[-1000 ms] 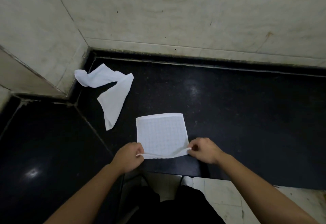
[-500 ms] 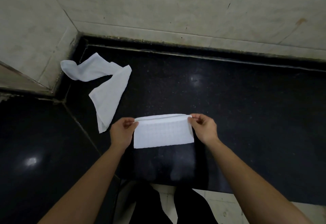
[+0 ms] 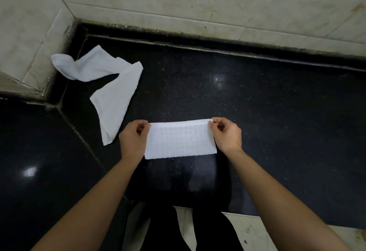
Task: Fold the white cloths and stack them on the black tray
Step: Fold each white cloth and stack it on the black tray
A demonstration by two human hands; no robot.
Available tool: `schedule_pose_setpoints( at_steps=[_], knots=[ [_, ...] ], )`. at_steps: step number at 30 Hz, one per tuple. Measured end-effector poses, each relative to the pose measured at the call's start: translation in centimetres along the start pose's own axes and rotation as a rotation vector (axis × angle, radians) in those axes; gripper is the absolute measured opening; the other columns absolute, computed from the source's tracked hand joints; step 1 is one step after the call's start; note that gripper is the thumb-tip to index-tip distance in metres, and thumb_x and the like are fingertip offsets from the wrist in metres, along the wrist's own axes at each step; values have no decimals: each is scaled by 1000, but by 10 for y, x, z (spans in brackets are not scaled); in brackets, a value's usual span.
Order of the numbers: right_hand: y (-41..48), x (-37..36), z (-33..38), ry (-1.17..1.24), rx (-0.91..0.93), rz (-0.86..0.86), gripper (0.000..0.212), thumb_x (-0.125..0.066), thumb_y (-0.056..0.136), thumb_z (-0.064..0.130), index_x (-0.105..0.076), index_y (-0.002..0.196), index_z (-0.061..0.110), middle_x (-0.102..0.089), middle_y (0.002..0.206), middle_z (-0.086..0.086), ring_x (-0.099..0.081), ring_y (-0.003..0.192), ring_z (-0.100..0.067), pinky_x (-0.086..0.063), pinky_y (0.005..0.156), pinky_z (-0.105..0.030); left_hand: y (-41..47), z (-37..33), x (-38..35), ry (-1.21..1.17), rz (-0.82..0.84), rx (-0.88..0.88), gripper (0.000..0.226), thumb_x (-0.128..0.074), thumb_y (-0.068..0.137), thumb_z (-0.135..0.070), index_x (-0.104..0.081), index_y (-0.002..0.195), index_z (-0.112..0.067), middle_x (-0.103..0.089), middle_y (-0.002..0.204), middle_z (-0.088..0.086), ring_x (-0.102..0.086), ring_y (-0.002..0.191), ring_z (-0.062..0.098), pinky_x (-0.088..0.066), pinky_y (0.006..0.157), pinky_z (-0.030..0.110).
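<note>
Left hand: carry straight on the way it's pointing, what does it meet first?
The left hand pinches the folded cloth at its far-left corner. Past that, away and slightly right, only bare black counter shows until the tiled wall. The crumpled cloth looks left of that line.

Both hands pinched the folded white cloth (image 3: 180,139) by its top corners, left hand (image 3: 133,139) and right hand (image 3: 226,135); a crumpled cloth (image 3: 111,84) lay up-left of the left grip, on the black counter (image 3: 257,102).

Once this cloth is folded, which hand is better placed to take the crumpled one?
Left. The crumpled cloth lies just beside the left hand; the right hand pinches the other corner of the folded cloth, farther away.
</note>
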State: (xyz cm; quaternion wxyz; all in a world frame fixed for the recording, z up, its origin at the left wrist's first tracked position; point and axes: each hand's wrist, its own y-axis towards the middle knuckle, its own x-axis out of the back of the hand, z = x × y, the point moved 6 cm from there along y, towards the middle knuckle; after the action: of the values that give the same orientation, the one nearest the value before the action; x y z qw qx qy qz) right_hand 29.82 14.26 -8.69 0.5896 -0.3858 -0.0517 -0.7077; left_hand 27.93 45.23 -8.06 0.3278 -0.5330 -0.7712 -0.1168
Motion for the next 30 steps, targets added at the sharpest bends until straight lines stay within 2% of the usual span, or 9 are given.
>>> schedule_pose_setpoints(
  at_steps=[2,4,6,8,11,14,19,23,30],
  knots=[
    [-3,0,2,-99,42,-3,21,-61,95,38,-67,114,31,-66,100,10,-63,87,-7,-56,86,-35,-1,-2,-1,85,7,-91,22,-65,93,-22,-69,111,-12,-65,109,3,-62,98,16,-52,91,34],
    [-13,2,8,-273,237,-70,40,-56,98,35,-55,135,22,-58,125,2,-59,107,-14,-52,95,-38,-10,-7,-1,248,2,-272,31,-59,98,-27,-64,123,-10,-57,130,8,-52,119,23,-45,102,41],
    [-30,-5,20,-463,524,-122,47,-50,101,33,-46,145,15,-46,145,-8,-49,128,-24,-44,105,-44,-22,-12,-8,444,44,-475,40,-47,103,-30,-53,137,-10,-41,150,14,-38,137,28,-35,109,46],
    [-43,-28,30,-600,669,-23,54,-39,104,37,-34,152,14,-27,160,-14,-28,147,-30,-27,118,-48,-32,-9,-22,623,171,-579,53,-34,104,-37,-34,150,-12,-18,162,15,-17,150,28,-25,115,50],
    [-49,-69,33,-755,699,123,63,-22,106,49,-14,159,15,1,167,-12,4,154,-28,-3,124,-50,-38,7,-37,788,294,-583,64,-18,104,-47,-17,157,-12,-1,166,11,-1,153,25,-17,119,57],
    [-48,-97,24,-863,698,210,67,-15,105,54,-1,159,16,13,166,-10,15,152,-28,-1,124,-52,-42,22,-43,832,331,-551,67,-15,103,-51,-16,157,-11,-3,165,12,-5,153,27,-18,118,60],
    [-45,-103,16,-899,689,255,69,-13,104,58,6,158,19,16,165,-8,18,152,-26,0,123,-52,-41,25,-45,862,356,-532,69,-15,101,-52,-14,157,-12,-4,165,13,-5,152,28,-17,118,60],
    [-46,-74,12,-837,619,145,70,-17,105,58,0,159,18,13,166,-11,15,152,-27,5,123,-51,-46,17,-42,829,338,-515,70,-13,101,-56,-14,157,-13,-1,165,14,2,153,27,-9,120,60],
    [-35,-54,-18,-850,480,185,75,-11,102,62,12,158,18,27,163,-8,22,151,-25,5,123,-53,-52,-1,-67,876,373,-625,69,-11,101,-58,-18,157,-19,-5,165,14,-2,153,29,-3,121,56]
  ],
)
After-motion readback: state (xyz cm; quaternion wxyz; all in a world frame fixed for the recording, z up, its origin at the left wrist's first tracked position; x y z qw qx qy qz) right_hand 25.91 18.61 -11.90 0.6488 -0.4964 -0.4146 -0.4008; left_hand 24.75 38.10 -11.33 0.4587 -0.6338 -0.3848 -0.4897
